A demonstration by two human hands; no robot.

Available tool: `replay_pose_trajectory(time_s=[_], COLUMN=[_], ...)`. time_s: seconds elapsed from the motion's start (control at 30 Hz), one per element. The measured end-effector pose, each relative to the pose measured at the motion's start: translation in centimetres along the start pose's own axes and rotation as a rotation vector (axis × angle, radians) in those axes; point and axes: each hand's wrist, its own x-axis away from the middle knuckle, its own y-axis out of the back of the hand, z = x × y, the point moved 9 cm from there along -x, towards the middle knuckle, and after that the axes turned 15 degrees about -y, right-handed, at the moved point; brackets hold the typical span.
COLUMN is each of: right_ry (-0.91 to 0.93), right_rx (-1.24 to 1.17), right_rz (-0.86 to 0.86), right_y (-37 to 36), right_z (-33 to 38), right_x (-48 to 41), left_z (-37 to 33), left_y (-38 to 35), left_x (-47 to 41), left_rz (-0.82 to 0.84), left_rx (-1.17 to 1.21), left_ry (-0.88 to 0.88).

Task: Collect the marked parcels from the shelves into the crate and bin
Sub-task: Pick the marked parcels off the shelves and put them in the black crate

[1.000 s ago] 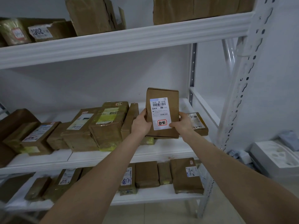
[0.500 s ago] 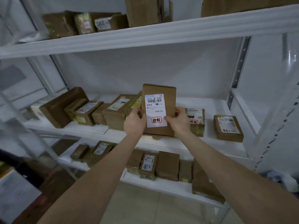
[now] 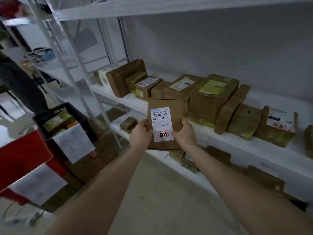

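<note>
A flat brown parcel [image 3: 165,104] is held upright by 2 hands, out in front of the shelves and clear of every board. Its left edge is gripped by the left hand [image 3: 141,133], with the thumb laid on the front face. Its right edge is gripped by the right hand [image 3: 184,135], with the thumb set against the lower corner of the label [image 3: 160,122]. The label is white and fixed to the front of the parcel. A barcode is printed near its top and a red-ringed stamp [image 3: 163,134] is placed near its bottom (the characters inside the ring are written in black).

Behind the parcel, a row of brown packages [image 3: 210,102] is lined up along the middle shelf [image 3: 237,146], some upright and some leaned against their neighbours. A similar red-ringed mark is carried by the package at the right end [image 3: 279,122]. More packages are laid on the lower shelf [image 3: 205,182], partly hidden by the forearms.

To the left, well apart from the held parcel, a black crate [image 3: 50,112] is seen with several packages inside it. A white sheet [image 3: 74,143] with faint writing is hung on its near wall. The crate is set on a cardboard box [image 3: 94,160]. Nearer the camera, at the left edge, part of a red bin [image 3: 22,158] is shown, blurred, with another white sheet [image 3: 37,184] fixed to its side.
</note>
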Motion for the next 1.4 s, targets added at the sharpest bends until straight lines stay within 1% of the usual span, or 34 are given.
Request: replay_pose_trajectory(time_s=[0.2,0.33,0.5,0.67,0.8,0.97,1.1,1.23,1.33,1.4], right_ry=[-0.057,-0.068,-0.064,-0.026,0.028,0.053,0.074,0.088,0.115,0.132], right_rx=[0.099,0.155,0.234,0.268,0.291,0.298,0.300,0.326,0.378,0.385], right_rz=[0.176,0.282,0.396,0.489,0.535,0.573,0.605,0.622,0.619,0.626], right_y=[-12.1,-21.5,-32.6,-41.0,-47.0,-55.1,-62.7,-70.0,-74.5,-77.5], right_z=[1.2,3.5,7.1,10.9,15.3,21.2,26.4,31.9,36.0,38.8], right_x=[-0.7,-0.6,0.7,1.6,1.1,-1.7,-5.6,-9.6,-12.0,-13.5], left_z=[12.0,21.1,31.8,39.4,44.3,50.5,55.6,60.8,64.7,67.8], left_y=[1.4,3.7,7.7,11.5,15.0,18.2,20.8,23.2,24.5,25.0], left_x=[-0.5,-1.4,-2.3,-3.1,-5.6,-11.4,-18.0,-25.2,-29.7,-32.4], left_rz=[0.057,0.039,0.033,-0.017,-0.075,-0.137,-0.157,-0.143,-0.131,-0.149], left_rx=[0.030,0.087,0.063,0.067,0.046,0.069,0.017,-0.015,0.029,0.110], left_ry=[0.103,0.213,0.326,0.427,0.494,0.538,0.547,0.587,0.629,0.673])
